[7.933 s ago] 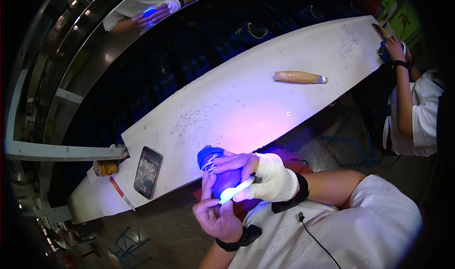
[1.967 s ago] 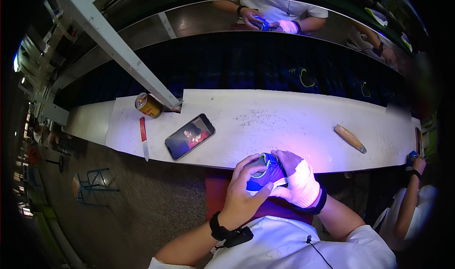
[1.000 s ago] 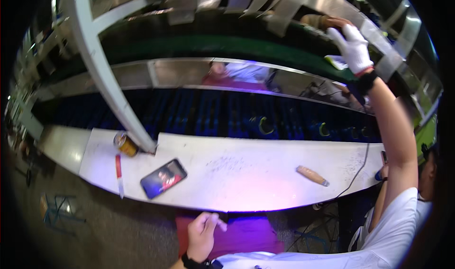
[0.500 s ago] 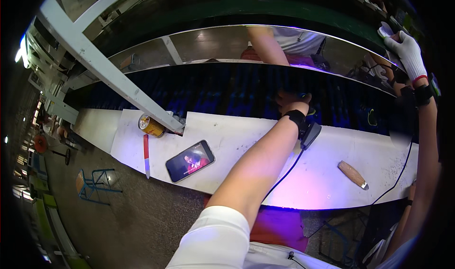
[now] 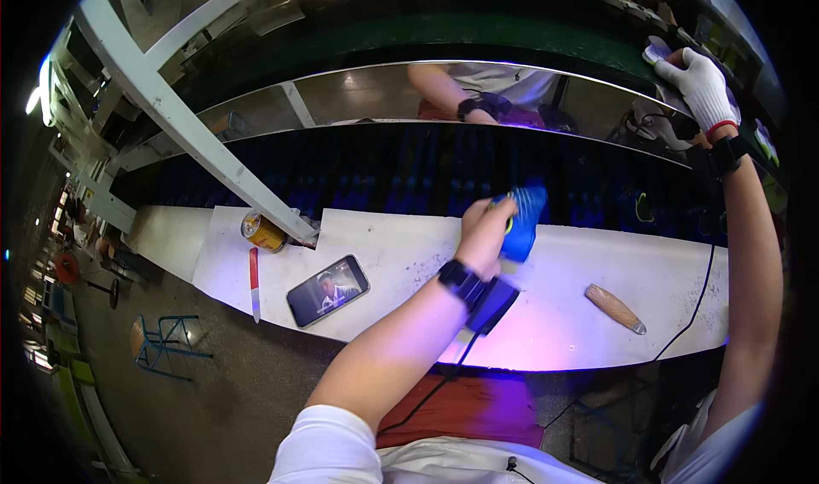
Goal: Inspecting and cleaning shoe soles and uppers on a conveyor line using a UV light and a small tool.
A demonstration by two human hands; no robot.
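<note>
My bare left hand (image 5: 486,235) is closed round a blue shoe (image 5: 525,220) with pale stripes and yellow-green trim, at the near edge of the dark trough (image 5: 358,168). A black strap and a small black box are on that wrist. At the far right, my right hand (image 5: 704,89), in a white knitted glove, grips a pale shoe sole (image 5: 657,51) over the green belt (image 5: 529,45). More dark shapes lie in the trough, one with a yellow-green rim (image 5: 643,206); most are too dark to make out.
On the white worktop (image 5: 409,245) are a yellow can (image 5: 264,231), a red-handled knife (image 5: 253,284), a phone (image 5: 328,290) and a tan-handled blade (image 5: 615,308). A grey metal post (image 5: 196,134) slants across the left. A blue-legged stool (image 5: 166,346) stands on the floor.
My left hand has come out of the dark trough toward me and left, with the blue shoe now visible in it. The gloved right hand still grips the sole.
</note>
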